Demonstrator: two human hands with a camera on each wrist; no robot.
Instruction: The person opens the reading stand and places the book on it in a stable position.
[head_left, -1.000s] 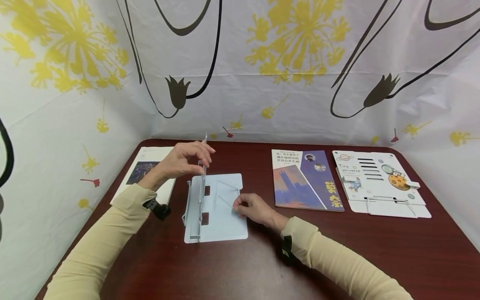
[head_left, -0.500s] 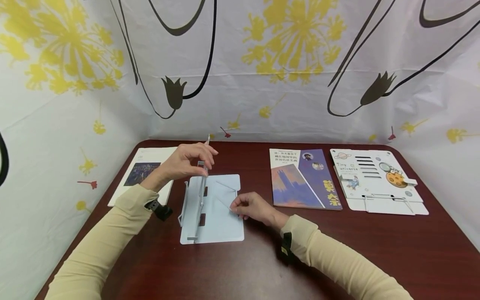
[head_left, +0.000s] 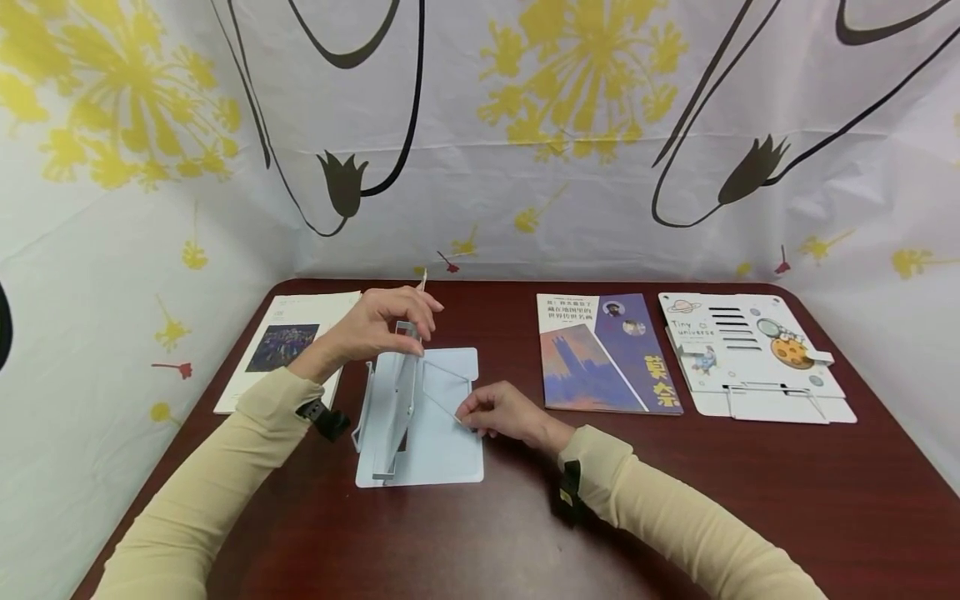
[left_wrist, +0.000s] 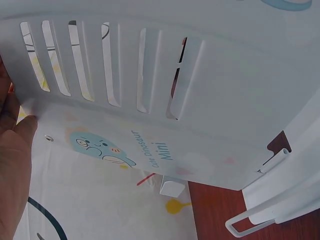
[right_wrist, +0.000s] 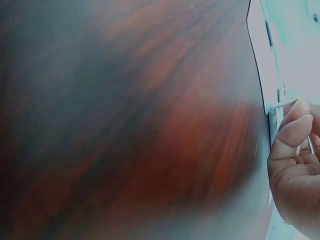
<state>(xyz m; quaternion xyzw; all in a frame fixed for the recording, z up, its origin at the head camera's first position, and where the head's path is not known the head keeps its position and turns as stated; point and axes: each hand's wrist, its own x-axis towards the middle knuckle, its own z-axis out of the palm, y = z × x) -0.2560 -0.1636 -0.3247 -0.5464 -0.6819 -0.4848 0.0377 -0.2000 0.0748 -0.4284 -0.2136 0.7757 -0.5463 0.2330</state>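
A pale folding book stand lies with its base plate (head_left: 442, 458) flat on the table and its slotted panel (head_left: 396, 408) raised steeply. My left hand (head_left: 378, 321) holds the panel's top edge between thumb and fingers. In the left wrist view, the slotted panel (left_wrist: 235, 100) carries a blue dinosaur print, with my left thumb (left_wrist: 25, 129) at its edge. A thin wire leg (head_left: 442, 405) spans the base plate. My right hand (head_left: 504, 412) pinches the wire's near corner by the plate's right edge; the right wrist view shows the thumb and forefinger (right_wrist: 295, 131) on it.
On the left, a white book (head_left: 255, 387) lies partly behind my left arm. A purple-and-white book (head_left: 607, 367) lies right of centre. Farther right is a second, "Tiny universe" book stand (head_left: 712, 367), folded flat. A patterned curtain (head_left: 480, 200) borders the dark red table (head_left: 480, 542).
My left hand has moved slightly right, tilting the top of the raised panel rightward over the base plate. My right hand keeps its pinch on the wire leg. The head view has shifted a little.
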